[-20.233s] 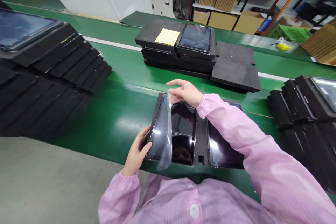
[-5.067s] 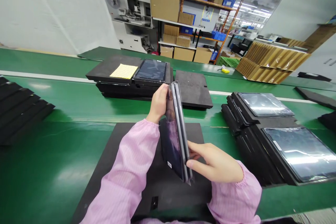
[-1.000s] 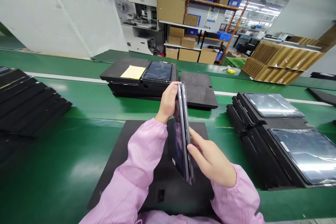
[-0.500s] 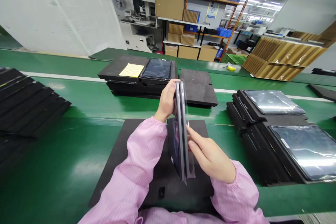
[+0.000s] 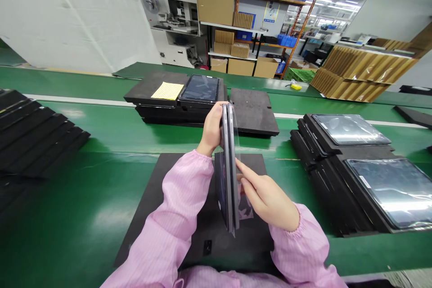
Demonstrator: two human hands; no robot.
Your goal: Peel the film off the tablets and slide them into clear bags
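Observation:
Two thin tablets (image 5: 230, 175) stand nearly upright and edge-on, face to face or back to back; I cannot tell which. My left hand (image 5: 212, 128) is closed around their far upper end. Loose clear plastic film (image 5: 245, 207) hangs along their right side. My right hand (image 5: 270, 200) is at that side, its thumb and index finger closed together on the film by the tablet; the fingertips are partly hidden. Beneath both hands a black foam board (image 5: 189, 229) lies flat on the green bench.
Beyond my hands, a tablet (image 5: 200, 88) and a yellow sheet (image 5: 168, 91) rest on black foam trays (image 5: 145, 82). Another foam board (image 5: 254, 110) lies beside them. More tablets (image 5: 394, 189) top stacked trays at right; black trays (image 5: 43, 135) lean at left. Cardboard dividers (image 5: 361, 74) stand behind.
The tablets and both hands have shifted slightly left, along with a small turn of the view. The clear film hangs further from the tablets' lower right side.

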